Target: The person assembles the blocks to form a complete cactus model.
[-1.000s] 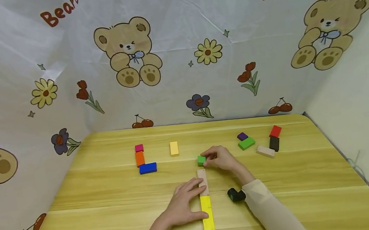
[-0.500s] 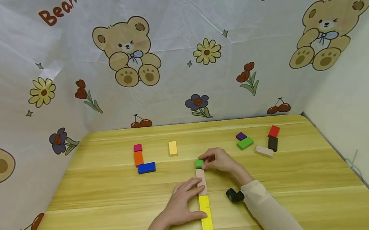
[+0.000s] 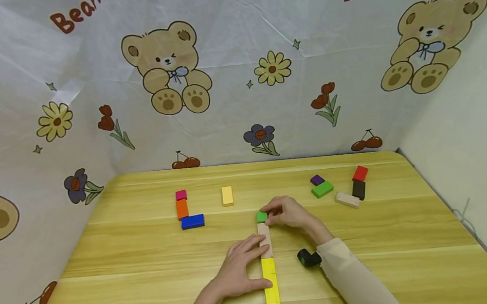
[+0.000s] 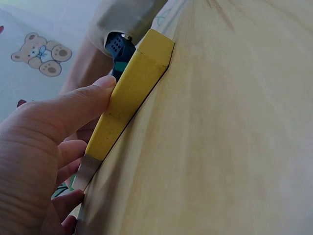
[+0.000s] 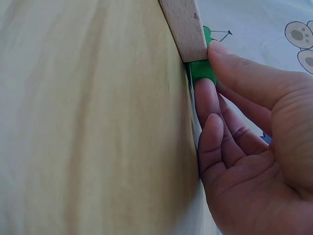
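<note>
White bear-patterned cloth (image 3: 227, 35) hangs behind a yellowish wood-grain table (image 3: 150, 284). A second ago a gap separated the small green cube (image 3: 261, 217) from the flat beige wooden block (image 3: 262, 229); now they touch, so an unbroken row runs along the table's middle, from the bright yellow oblong piece (image 3: 268, 269) nearest the person, through the beige block, to the cube at the far end. Thumb and finger of the right hand (image 3: 288, 212) pinch the cube, while the left hand (image 3: 240, 272) lies spread along the row, thumb on the yellow piece, fingertips at the beige block. Whether that yellow length is one block or two butted together is hard to tell. Brown lettering (image 3: 63, 23) reads "Bear" with a heart outline, twice on the cloth, upper left and upper right; no brand is legible on the black wrist cameras (image 3: 309, 257).
</note>
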`<state>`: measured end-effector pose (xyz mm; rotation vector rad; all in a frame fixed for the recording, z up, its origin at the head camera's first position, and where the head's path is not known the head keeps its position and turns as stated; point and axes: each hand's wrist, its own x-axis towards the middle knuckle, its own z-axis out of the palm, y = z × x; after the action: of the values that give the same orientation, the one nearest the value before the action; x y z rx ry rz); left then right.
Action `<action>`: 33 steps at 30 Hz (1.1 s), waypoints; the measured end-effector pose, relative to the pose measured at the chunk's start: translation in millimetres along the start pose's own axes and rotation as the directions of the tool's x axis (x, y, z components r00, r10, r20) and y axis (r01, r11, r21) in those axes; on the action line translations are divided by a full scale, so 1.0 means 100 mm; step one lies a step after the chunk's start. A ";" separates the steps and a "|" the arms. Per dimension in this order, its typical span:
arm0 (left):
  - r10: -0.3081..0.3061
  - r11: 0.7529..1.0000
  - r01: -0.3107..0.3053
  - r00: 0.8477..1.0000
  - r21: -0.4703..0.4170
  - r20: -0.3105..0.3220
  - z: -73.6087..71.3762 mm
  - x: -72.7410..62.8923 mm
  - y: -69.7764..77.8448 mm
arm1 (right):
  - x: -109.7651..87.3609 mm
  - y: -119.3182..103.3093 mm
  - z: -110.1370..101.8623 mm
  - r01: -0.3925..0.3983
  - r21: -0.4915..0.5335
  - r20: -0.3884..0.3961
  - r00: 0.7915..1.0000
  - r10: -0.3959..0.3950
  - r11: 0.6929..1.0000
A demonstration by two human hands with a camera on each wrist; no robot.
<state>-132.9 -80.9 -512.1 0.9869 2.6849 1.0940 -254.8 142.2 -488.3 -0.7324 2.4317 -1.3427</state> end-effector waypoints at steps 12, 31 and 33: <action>0.001 1.000 -0.001 1.000 -0.001 -0.001 -0.01 0.00 0.00 | -0.01 -0.01 0.02 0.026 -0.040 -0.003 1.000 -0.026 0.999; -0.030 1.000 0.030 1.000 -0.001 0.008 -0.02 0.00 0.03 | -0.26 -0.04 -0.14 -0.019 -0.007 -0.163 0.987 0.018 1.000; -0.030 1.000 0.030 1.000 0.003 0.007 -0.01 0.00 0.03 | -0.32 -0.03 -0.19 -0.029 -0.009 -0.179 0.983 0.027 1.000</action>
<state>-131.7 -80.0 -509.4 0.9464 2.6877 1.0798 -235.6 171.7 -475.6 -0.6011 2.5790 -1.4419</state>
